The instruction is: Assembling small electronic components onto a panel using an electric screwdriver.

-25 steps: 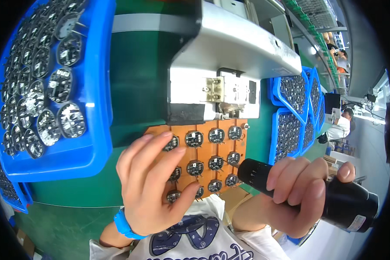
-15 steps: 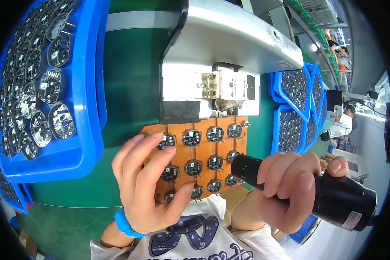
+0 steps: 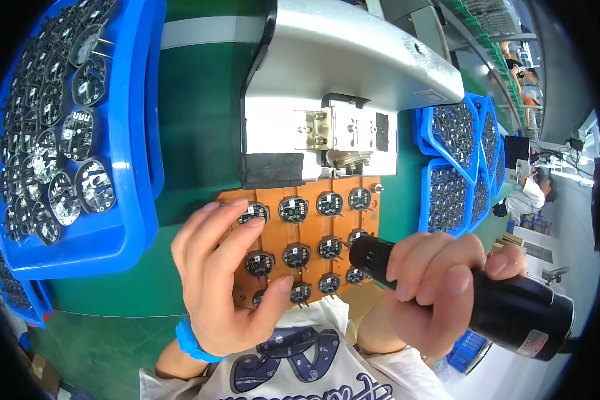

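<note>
An orange fixture board (image 3: 278, 238) lies in front of me, carrying rows of round black circuit boards (image 3: 293, 209) with short pins. My left hand (image 3: 220, 287), a blue band at its wrist, spreads over the fixture's left side. Its index and middle fingertips rest at the upper-left circuit board (image 3: 255, 213), and the thumb stays apart near the bottom row. My right hand (image 3: 440, 277) is wrapped round a black electric screwdriver (image 3: 513, 310), held slanting with its nose at the fixture's right columns. The thin bit points toward the middle row; whether it touches a board I cannot tell.
A silver metal machine (image 3: 353, 53) stands right behind the fixture. On the left is a blue tray (image 3: 130, 167) heaped with round circuit boards. More filled blue trays (image 3: 425, 193) sit at the right on the green table (image 3: 200, 120). Other people are farther off at the right.
The screwdriver and my right hand have shifted slightly left, its rear end a little lower. My left hand stays nearly in place, its fingertips a touch further left. The view has moved slightly.
</note>
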A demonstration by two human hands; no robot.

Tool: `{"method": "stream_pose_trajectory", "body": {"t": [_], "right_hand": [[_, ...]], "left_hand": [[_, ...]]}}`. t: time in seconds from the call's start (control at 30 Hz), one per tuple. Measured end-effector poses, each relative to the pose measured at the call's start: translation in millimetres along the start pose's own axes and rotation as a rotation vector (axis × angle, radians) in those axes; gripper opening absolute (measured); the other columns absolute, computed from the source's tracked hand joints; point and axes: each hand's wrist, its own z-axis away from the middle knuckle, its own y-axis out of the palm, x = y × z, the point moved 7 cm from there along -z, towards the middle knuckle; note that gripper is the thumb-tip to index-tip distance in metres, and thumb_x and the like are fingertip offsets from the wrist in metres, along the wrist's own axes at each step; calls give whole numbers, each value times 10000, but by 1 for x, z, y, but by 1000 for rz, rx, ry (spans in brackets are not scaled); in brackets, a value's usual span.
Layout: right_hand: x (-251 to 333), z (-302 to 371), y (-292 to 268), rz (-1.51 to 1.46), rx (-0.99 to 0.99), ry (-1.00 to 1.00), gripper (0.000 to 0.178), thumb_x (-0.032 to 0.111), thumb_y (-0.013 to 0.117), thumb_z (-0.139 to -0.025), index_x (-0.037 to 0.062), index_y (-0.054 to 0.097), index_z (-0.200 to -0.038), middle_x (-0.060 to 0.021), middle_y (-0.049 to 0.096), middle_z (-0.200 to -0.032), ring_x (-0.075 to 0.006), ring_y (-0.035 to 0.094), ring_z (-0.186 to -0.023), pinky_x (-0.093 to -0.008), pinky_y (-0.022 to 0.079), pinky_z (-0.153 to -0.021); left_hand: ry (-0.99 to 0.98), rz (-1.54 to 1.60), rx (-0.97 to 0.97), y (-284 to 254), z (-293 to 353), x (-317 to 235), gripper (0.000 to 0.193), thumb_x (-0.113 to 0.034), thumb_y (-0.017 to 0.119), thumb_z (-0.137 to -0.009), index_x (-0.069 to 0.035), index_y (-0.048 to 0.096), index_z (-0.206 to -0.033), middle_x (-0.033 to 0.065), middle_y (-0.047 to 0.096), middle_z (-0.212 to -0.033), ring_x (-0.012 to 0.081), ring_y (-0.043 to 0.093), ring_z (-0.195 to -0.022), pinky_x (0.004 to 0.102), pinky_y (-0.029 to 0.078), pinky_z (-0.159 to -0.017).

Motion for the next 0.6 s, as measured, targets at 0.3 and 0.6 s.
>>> {"method": "stream_pose_trajectory", "body": {"t": [0.3, 0.6], "right_hand": [[2, 13, 1, 58, -42, -108, 205, 44, 498, -925, 82, 352, -1064, -40, 432, -604, -159, 423, -424, -332, 399, -428], [37, -54, 36, -172, 12, -187, 126, 139, 422, -986, 32, 490, -995, -2, 412, -671, -98, 419, -514, -294, 399, -523]], "left_hand": [[-13, 28, -18, 2, 2, 4, 586, -94, 746, -732, 12, 557, -1277, 196, 533, -1340, 412, 478, -1229, 484, 367, -1050], [-2, -15, -5, 5, 2, 5, 498, -108, 668, -818, 41, 527, -1272, 213, 540, -1320, 405, 489, -1227, 487, 369, -1057]]}}
